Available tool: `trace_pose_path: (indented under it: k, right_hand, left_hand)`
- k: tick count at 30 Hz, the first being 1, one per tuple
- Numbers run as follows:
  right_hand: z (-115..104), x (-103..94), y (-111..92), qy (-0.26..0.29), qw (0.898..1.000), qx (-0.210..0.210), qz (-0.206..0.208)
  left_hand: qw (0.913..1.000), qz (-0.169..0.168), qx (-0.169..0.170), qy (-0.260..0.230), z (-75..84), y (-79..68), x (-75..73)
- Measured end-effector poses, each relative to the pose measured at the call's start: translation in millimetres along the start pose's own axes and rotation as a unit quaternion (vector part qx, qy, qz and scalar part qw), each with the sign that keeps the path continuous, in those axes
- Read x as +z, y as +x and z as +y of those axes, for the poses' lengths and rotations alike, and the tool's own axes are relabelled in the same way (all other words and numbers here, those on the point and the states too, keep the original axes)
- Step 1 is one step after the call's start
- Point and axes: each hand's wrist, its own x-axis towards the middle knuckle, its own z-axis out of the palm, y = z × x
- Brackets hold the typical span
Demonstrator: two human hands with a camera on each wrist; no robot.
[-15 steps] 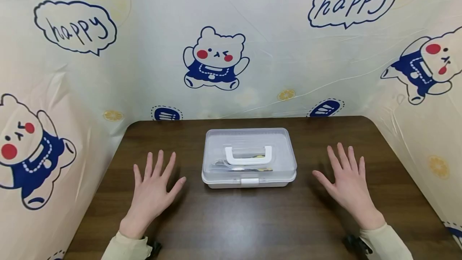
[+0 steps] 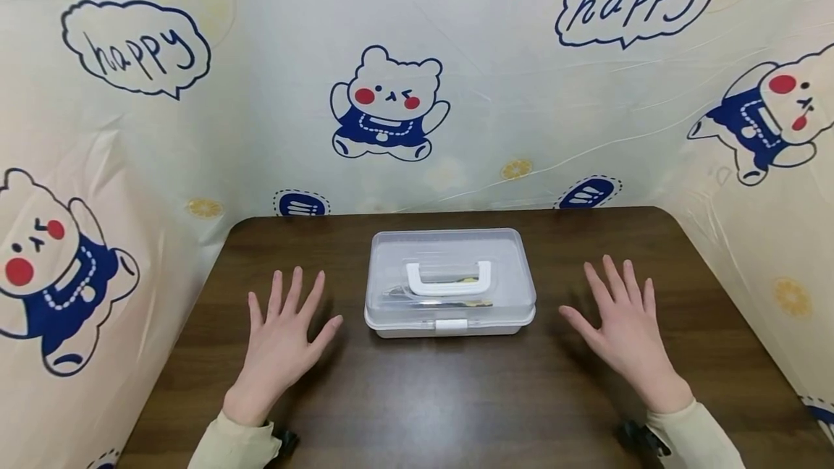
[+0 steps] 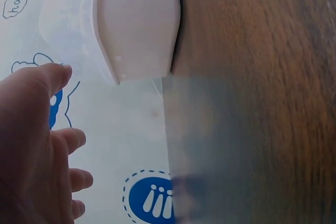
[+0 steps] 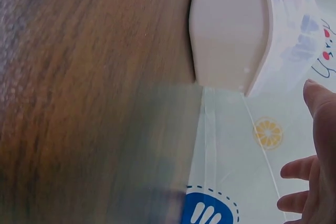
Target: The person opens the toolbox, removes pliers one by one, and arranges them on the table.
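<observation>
Fingers are pointing forward, spread wide, on both the left hand and the right hand, neither gripping anything. Between them, touching neither, a clear-lidded box is sitting on the table. If its latch is seating poorly, lifting by the handle could be spilling the contents.

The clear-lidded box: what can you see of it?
The box is rectangular and looks like plastic: whitish base, see-through lid, white handle on top, white latch at the front. The lid is closed; slender items, partly yellow, show through it. It stands upright on the brown table; nothing else appears to touch it.
</observation>
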Motion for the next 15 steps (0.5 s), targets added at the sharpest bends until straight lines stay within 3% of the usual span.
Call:
trace_pose_path:
  k: [15]
  right_hand:
    - [-0.4, -0.4, 0.7, -0.008, 1.000, -0.004, 0.009]
  left_hand:
    - [1.0000, -0.003, 0.000, 0.006, 3.5, -1.8, 0.2]
